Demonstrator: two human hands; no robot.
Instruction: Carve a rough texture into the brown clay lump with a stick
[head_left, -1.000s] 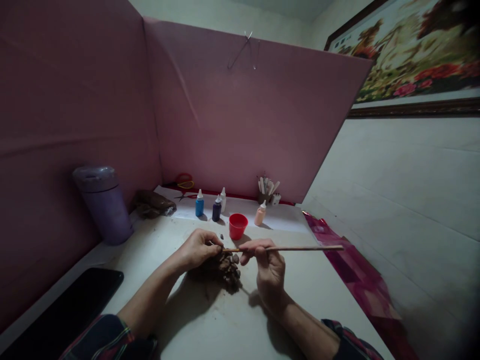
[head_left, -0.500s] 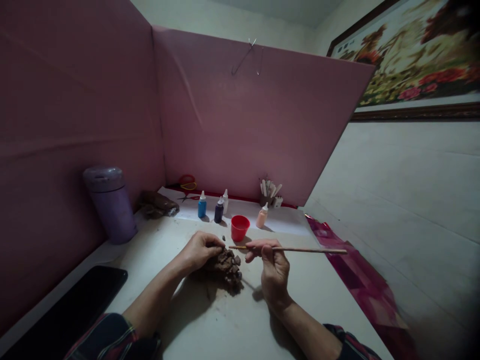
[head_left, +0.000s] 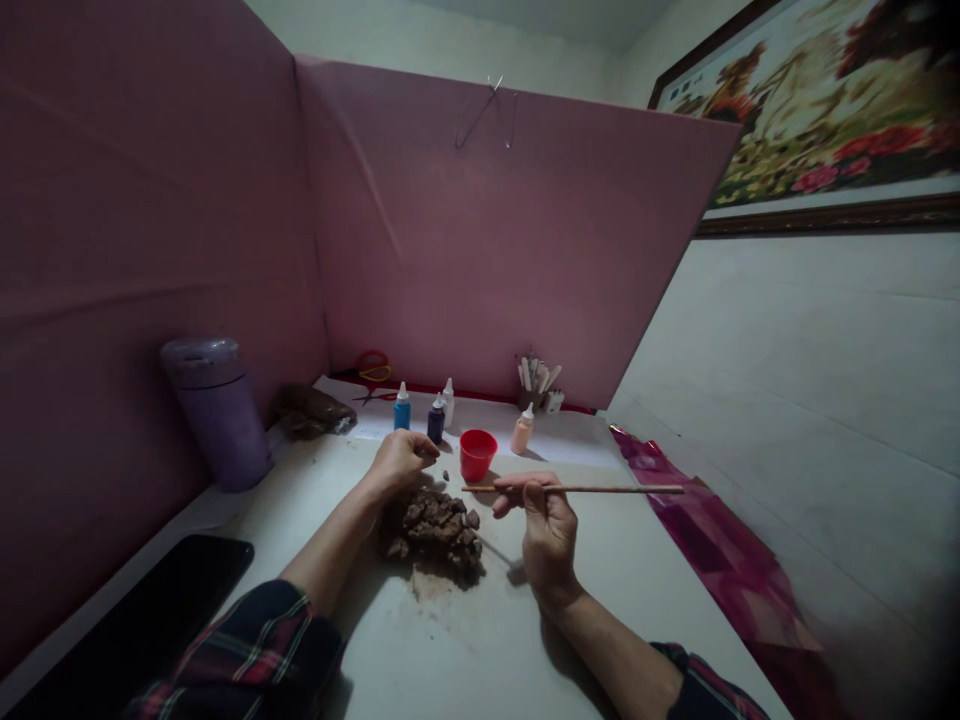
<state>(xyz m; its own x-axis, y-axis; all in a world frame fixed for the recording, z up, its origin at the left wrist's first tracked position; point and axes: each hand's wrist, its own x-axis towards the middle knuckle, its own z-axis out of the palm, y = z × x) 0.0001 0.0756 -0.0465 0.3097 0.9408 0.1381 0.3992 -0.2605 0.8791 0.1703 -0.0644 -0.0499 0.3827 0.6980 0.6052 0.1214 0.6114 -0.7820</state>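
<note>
A lumpy mass of dark brown clay-like material (head_left: 435,530), with small stone-like chunks on it, lies on the table in front of me. My left hand (head_left: 403,460) hovers just past its far left side, thumb and fingers pinched together; whatever they hold, if anything, is hidden. One small grey chunk (head_left: 445,475) lies apart on the tabletop, right of those fingertips. To the right of the mass, my right hand (head_left: 551,530) grips a thin wooden stick (head_left: 622,490) held nearly level, its left end pointing toward the space above the clay. Behind stands a red cup (head_left: 478,456).
Blue (head_left: 402,408), dark (head_left: 436,420), white and peach (head_left: 523,430) bottles stand at the back, near a holder of tools (head_left: 534,385) and scissors (head_left: 373,368). At left are a purple tumbler (head_left: 217,415), a brown wrapped packet (head_left: 313,410) and a black phone-like slab (head_left: 150,620).
My left hand has lifted off the brown mass and moved away from me, uncovering its top. The right hand with the stick has barely moved.
</note>
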